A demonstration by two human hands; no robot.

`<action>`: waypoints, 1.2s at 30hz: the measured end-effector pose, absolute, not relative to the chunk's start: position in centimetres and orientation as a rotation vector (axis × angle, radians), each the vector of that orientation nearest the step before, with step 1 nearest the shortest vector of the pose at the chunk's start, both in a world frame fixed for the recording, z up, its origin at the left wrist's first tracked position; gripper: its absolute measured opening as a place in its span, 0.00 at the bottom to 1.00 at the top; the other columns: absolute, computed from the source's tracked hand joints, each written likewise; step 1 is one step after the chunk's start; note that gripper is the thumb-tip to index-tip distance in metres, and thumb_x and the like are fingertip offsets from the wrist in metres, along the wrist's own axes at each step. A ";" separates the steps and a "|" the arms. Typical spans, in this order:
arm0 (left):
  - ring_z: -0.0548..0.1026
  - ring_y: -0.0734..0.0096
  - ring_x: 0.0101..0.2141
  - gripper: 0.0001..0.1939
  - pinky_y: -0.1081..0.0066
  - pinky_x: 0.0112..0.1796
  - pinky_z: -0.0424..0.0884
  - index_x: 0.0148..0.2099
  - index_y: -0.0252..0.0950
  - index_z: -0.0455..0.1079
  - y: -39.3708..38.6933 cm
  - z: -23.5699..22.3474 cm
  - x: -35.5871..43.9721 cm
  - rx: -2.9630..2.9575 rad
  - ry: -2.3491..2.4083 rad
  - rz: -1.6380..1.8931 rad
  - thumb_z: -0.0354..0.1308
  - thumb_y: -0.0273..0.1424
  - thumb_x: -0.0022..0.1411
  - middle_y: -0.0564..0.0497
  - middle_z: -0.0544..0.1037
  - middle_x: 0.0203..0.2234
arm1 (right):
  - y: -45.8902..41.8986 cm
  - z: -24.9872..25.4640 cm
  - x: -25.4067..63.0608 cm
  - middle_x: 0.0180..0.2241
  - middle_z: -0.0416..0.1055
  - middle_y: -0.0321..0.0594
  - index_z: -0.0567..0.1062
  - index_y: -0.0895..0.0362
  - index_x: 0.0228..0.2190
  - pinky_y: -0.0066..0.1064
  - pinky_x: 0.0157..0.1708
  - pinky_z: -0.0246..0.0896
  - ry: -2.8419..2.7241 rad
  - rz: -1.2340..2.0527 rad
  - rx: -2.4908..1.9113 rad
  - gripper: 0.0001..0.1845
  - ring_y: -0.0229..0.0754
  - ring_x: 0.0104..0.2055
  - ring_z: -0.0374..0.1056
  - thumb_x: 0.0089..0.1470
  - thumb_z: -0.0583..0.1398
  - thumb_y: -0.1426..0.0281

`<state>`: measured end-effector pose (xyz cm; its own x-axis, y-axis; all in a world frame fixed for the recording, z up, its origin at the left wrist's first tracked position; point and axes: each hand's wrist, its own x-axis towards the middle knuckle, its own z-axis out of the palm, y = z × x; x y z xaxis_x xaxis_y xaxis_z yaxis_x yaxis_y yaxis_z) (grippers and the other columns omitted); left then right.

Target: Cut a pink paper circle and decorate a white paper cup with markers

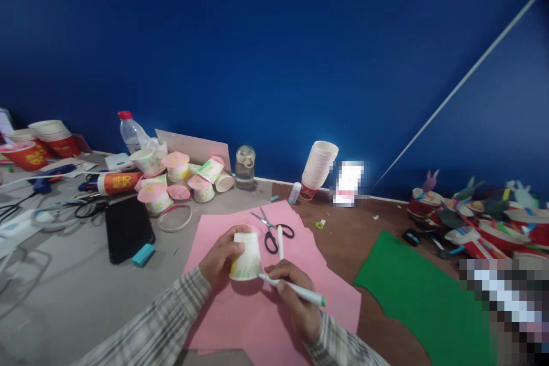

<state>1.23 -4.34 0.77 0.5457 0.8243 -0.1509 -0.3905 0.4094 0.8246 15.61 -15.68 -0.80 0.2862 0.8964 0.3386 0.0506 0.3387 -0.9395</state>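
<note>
An upside-down white paper cup (247,256) with green and yellow print stands on a pink paper sheet (240,320). My left hand (219,257) is wrapped round its left side, holding it down. In my right hand (292,291) is a white marker with a green end (295,287), its tip touching the pink paper at the cup's rim. Just beyond the cup lie black-handled scissors (270,231) and a white pen cap (280,242).
A green paper sheet (412,297) lies to the right. A black phone (127,229), a blue eraser (143,254) and a tape ring (175,218) sit left of the pink sheet. Decorated cups (180,180), a stack of cups (319,166), a jar (245,167) and a bottle (128,131) line the blue wall.
</note>
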 end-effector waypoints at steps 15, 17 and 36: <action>0.68 0.68 0.18 0.19 0.71 0.18 0.66 0.34 0.38 0.69 -4.6 1.0 1.3 0.807 0.604 0.792 0.63 0.27 0.33 0.56 0.73 0.19 | -15.9 0.2 15.0 0.23 0.72 0.41 0.79 0.55 0.28 0.31 0.19 0.63 -1.141 0.754 -1.011 0.10 0.45 0.21 0.66 0.47 0.58 0.65; 0.69 0.67 0.18 0.20 0.71 0.18 0.65 0.34 0.38 0.69 -4.5 0.9 1.2 0.808 0.606 0.798 0.64 0.27 0.33 0.56 0.72 0.19 | -16.0 0.3 15.0 0.24 0.72 0.42 0.79 0.55 0.28 0.32 0.21 0.64 -1.181 0.708 -1.031 0.10 0.46 0.23 0.67 0.47 0.58 0.66; 0.68 0.68 0.19 0.20 0.72 0.18 0.64 0.36 0.38 0.68 -4.5 0.7 1.3 0.818 0.599 0.808 0.63 0.27 0.34 0.55 0.72 0.20 | -16.0 0.6 15.1 0.23 0.73 0.41 0.78 0.55 0.26 0.32 0.24 0.64 -1.227 0.638 -1.045 0.08 0.47 0.25 0.68 0.48 0.58 0.69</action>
<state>1.25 -4.49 0.71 0.5611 0.8125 -0.1581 -0.3871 0.4264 0.8175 15.08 -15.96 0.64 0.2603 0.8592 0.4404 0.1325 0.4200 -0.8978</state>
